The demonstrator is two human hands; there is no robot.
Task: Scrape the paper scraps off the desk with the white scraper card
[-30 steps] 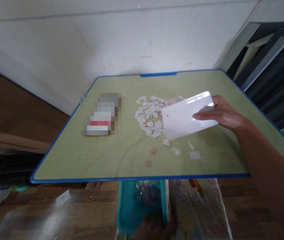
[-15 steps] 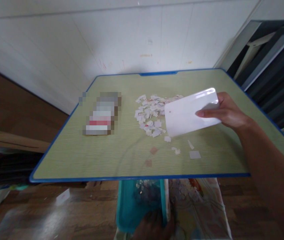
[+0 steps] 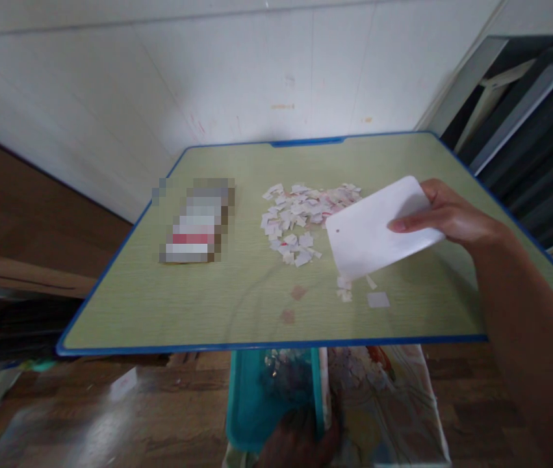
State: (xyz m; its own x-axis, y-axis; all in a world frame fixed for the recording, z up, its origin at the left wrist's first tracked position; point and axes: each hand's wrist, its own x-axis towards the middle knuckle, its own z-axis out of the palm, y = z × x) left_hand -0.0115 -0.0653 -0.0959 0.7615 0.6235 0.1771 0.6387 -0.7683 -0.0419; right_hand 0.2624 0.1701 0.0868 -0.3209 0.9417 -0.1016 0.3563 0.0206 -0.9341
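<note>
My right hand (image 3: 444, 211) grips a flat white plastic scraper (image 3: 373, 237), thumb on its upper face. The scraper has rounded corners and a small hole, and it tilts over the right side of a pile of torn paper scraps (image 3: 290, 218) on the table. Whether its lower edge touches the tabletop I cannot tell. Several loose scraps (image 3: 378, 299) lie just in front of it. Below the table's front edge, my left hand (image 3: 298, 439) is dark and partly out of frame, closed around the near right rim of a teal tray (image 3: 251, 416) with shiny small bits inside.
The green table (image 3: 198, 305) has a blue rim and stands against a white wall (image 3: 237, 78). A blurred-out box-like object (image 3: 193, 221) lies on its left side. Patterned cloth (image 3: 388, 416) with scraps on it is beside the tray, and a paper piece (image 3: 124, 383) lies on the floor.
My right hand has drawn the scraper slightly right and toward me, turning its left end downward. More of the scrap pile shows behind it. My left hand stays at the tray.
</note>
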